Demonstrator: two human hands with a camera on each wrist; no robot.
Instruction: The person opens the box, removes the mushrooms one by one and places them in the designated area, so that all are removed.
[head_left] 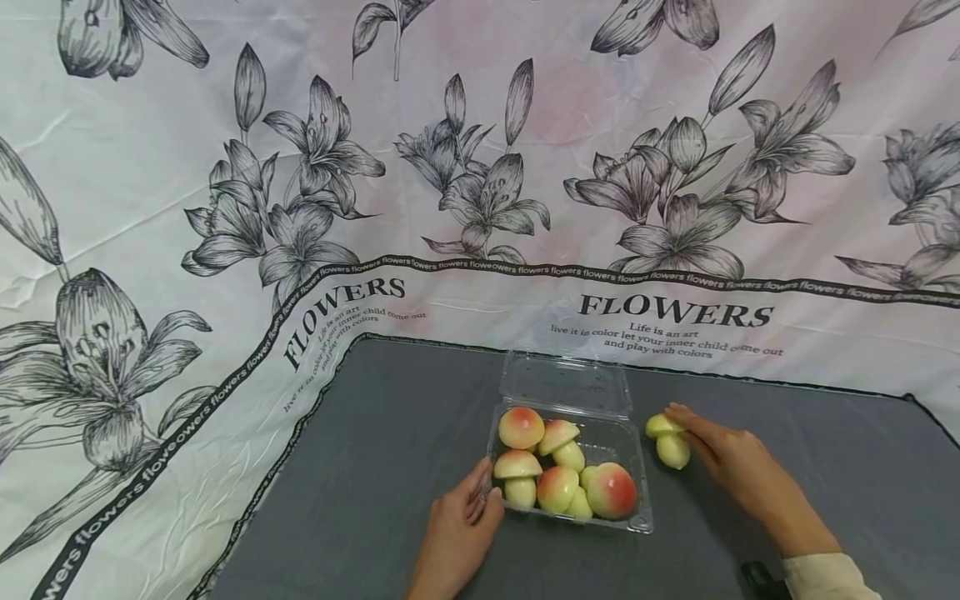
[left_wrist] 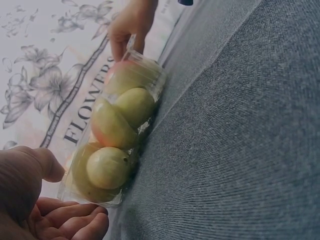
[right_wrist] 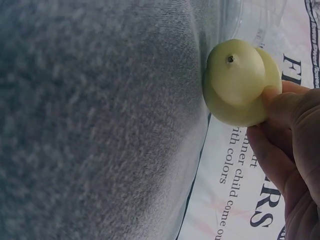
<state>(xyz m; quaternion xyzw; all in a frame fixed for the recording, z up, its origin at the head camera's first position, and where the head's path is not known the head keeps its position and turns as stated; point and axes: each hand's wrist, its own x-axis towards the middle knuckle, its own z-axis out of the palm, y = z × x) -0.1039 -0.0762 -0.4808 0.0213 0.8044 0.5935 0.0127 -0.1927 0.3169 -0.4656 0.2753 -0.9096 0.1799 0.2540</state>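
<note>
A clear plastic clamshell box (head_left: 643,508) stands on the grey cloth, its lid (head_left: 566,385) folded back. Several toy mushrooms with red-and-yellow caps lie in it, one upright at the left (head_left: 519,479) and one with a red cap at the right (head_left: 611,490). My left hand (head_left: 459,527) holds the box's left side, thumb near the front corner. Just right of the box, my right hand (head_left: 731,462) pinches another toy mushroom (head_left: 672,450) by its cap. In the right wrist view this mushroom (right_wrist: 237,75) shows its pale stem end with a small dark hole.
Grey cloth (head_left: 375,467) covers the table. A white flower-printed sheet (head_left: 480,308) rises behind and on the left. A small black object (head_left: 761,577) lies by the right sleeve (head_left: 828,577).
</note>
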